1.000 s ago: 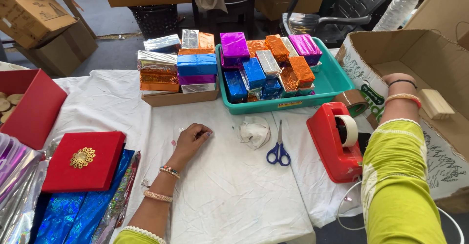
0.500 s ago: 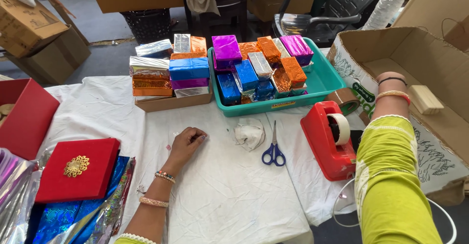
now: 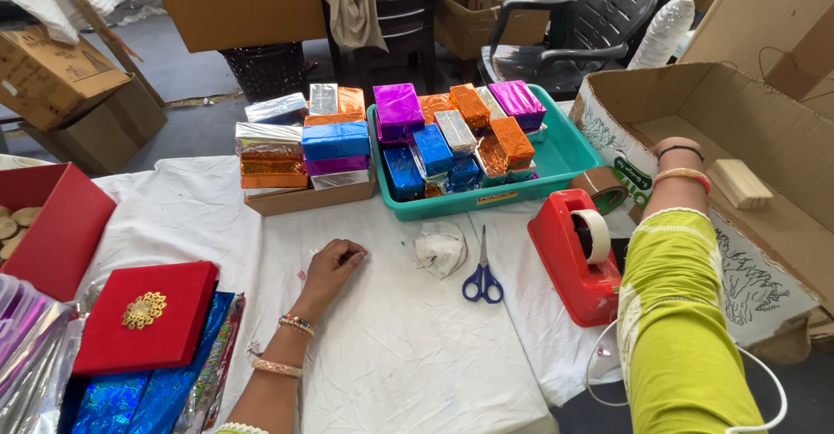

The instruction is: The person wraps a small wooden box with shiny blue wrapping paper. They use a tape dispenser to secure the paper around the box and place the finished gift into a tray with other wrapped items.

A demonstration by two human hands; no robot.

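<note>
My left hand [image 3: 333,265] rests on the white cloth [image 3: 408,356] with its fingers curled under and nothing in them. It lies in front of a low cardboard tray [image 3: 308,198] stacked with foil-wrapped blocks. My right arm, in a yellow-green sleeve, reaches over the wall of a large open cardboard box [image 3: 764,104]. Only the bangled wrist of my right hand [image 3: 679,158] shows; the fingers are hidden inside the box. A pale wooden block [image 3: 738,183] lies on the box floor just right of that wrist.
A teal tray [image 3: 573,152] holds several foil-wrapped blocks. Blue-handled scissors [image 3: 483,278], a crumpled white wad [image 3: 441,247], a red tape dispenser [image 3: 578,256] and a brown tape roll [image 3: 606,186] lie between my arms. A red box lid [image 3: 148,317] sits on foil sheets at left.
The head view has tilted up and shifted slightly. My left hand stays in place on the cloth and my right arm stays in the box.
</note>
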